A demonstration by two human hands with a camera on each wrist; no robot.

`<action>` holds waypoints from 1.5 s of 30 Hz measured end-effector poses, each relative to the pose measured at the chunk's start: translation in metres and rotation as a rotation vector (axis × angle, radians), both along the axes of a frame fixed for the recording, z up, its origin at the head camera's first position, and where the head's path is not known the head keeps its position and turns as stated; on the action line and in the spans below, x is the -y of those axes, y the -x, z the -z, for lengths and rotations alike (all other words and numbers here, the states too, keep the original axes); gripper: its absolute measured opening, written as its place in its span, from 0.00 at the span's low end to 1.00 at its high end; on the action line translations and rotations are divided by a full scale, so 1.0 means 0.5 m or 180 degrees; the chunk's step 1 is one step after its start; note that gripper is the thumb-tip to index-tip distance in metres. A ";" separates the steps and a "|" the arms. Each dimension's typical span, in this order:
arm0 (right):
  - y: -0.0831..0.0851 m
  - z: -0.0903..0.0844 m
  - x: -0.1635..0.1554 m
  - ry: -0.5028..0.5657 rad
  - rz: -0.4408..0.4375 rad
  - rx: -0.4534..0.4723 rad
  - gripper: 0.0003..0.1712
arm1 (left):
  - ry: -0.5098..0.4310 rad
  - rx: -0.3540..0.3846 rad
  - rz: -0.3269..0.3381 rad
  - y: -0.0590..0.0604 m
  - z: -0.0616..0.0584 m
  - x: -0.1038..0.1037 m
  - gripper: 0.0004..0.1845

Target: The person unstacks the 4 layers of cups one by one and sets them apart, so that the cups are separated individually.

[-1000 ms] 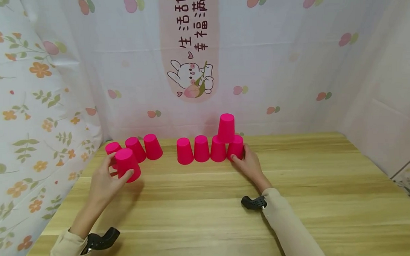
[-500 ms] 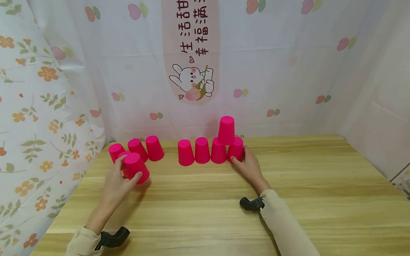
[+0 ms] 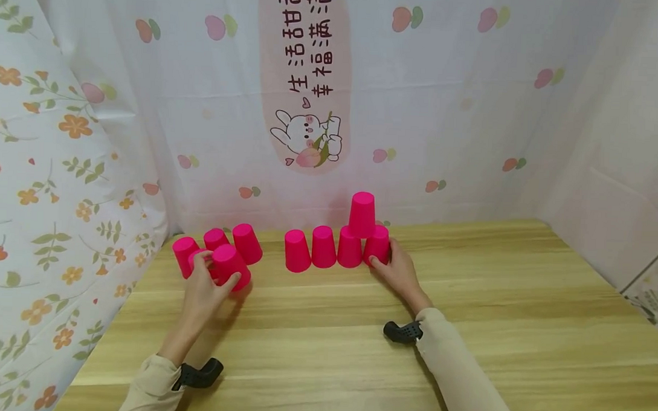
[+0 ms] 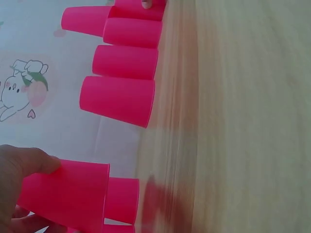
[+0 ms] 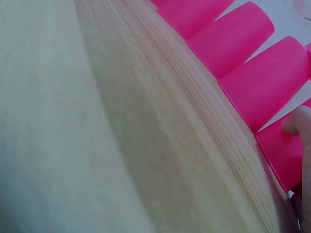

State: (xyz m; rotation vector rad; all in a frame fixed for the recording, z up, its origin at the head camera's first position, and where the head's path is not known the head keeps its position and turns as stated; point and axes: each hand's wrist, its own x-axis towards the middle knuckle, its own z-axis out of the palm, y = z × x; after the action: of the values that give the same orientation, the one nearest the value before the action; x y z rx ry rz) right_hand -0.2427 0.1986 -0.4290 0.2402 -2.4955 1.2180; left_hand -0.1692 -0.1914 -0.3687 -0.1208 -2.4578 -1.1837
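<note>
Left hand (image 3: 209, 286): fingers and thumb curled round one pink cup (image 3: 231, 267), held upside down with its closed end tilted up and away from the palm toward the person's right. In the left wrist view the thumb lies on the cup's wall and the wide rim appears to sit just clear of the wooden table (image 3: 466, 331) (contact cannot be confirmed from these frames).

Directly beyond the left hand stands a loose group of three inverted cups (image 3: 219, 244), close behind the held one; whether any touches it cannot be told.

Right hand (image 3: 394, 268): fingers wrapped against the end cup (image 3: 378, 245) of a row of four inverted cups (image 3: 327, 248), which runs from this hand's fingertips toward the left hand. The thumb tip shows on that cup's wall in the right wrist view. A fifth cup (image 3: 362, 214) stands upright-inverted on top, bridging the two row cups nearest the right hand.

Governing relation: the row lies to the right of the left hand and slightly beyond it, its near end separated from the held cup by a gap of bare table. The held cup's long axis leans toward that row. The left hand carries the only free cup; the right hand is the nearer one to the stacked portion.

A printed curtain (image 3: 310, 108) backs the table.
</note>
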 end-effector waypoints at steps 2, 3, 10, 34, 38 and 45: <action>0.000 0.002 -0.002 -0.0002 0.0004 0.0048 0.31 | -0.0012 0.0005 -0.0017 0.003 0.005 -0.003 0.33; 0.001 0.003 -0.003 -0.0021 0.0010 0.0060 0.32 | -0.0003 0.0008 -0.0020 0.005 0.007 -0.003 0.33; 0.002 -0.002 -0.002 -0.0002 -0.0014 0.0023 0.32 | 0.0037 0.0004 0.0013 0.012 0.016 -0.004 0.34; 0.001 -0.001 -0.002 0.0003 -0.0009 0.0099 0.32 | 0.0557 -0.0354 -0.0179 0.046 0.040 -0.024 0.34; 0.003 0.000 -0.004 0.0021 -0.0030 0.0050 0.31 | 0.0525 -0.0345 -0.0193 0.046 0.040 -0.027 0.36; 0.004 0.001 0.000 0.0049 -0.0078 0.0011 0.31 | 0.0622 -0.0355 -0.0223 0.037 0.039 -0.030 0.38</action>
State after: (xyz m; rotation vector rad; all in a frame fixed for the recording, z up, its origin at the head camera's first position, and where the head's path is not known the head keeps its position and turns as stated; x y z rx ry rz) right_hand -0.2446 0.1987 -0.4294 0.2657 -2.4921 1.2477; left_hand -0.1878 -0.1762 -0.3883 -0.1505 -2.4529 -0.8820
